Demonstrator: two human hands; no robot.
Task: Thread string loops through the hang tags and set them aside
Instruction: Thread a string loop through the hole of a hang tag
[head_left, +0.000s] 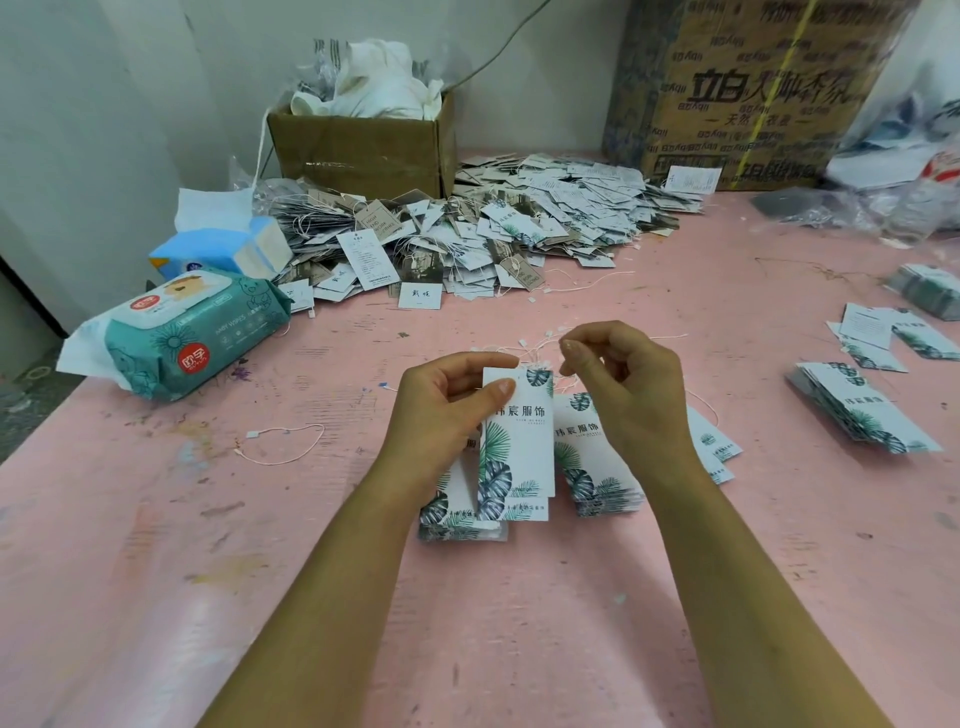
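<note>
My left grip (441, 410) clasps the hang tag (519, 441) over the near counter (519, 613); my right grip (623, 384) pinches the string (540, 349) by its top. The thin end could slip or miss the hole.

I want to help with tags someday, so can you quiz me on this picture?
1. True or false: the left hand holds a leafy hang tag.
2. The right hand pinches: A) a string B) scissors C) a pen.
3. Fill in: the teal wipes pack lies near the ___ edge of the pink table.
Key: 1 true; 2 A; 3 left.
</note>
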